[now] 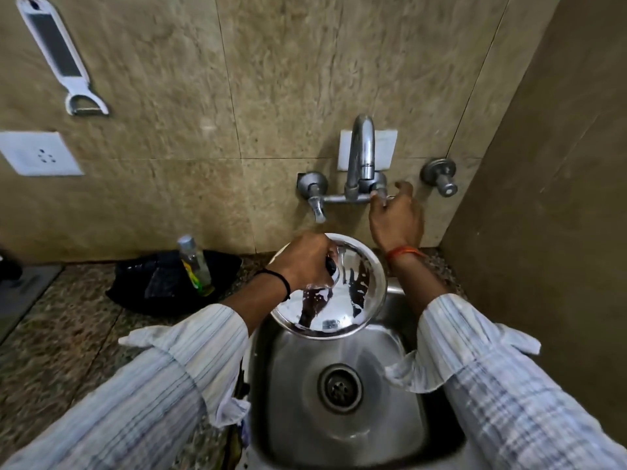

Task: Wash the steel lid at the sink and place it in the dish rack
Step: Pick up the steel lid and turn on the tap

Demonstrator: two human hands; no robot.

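Observation:
The round steel lid is held tilted over the back of the steel sink, its shiny domed face toward me. My left hand grips the lid's dark knob at its upper left. My right hand reaches up to the wall tap, fingers closed around its right-hand valve handle. Whether water runs from the spout is unclear; the lid looks wet. No dish rack is in view.
A black holder with a clear bottle sits on the speckled counter left of the sink. A second valve sticks out of the wall at right. A peeler-grater and socket are on the tiled wall. A side wall closes the right.

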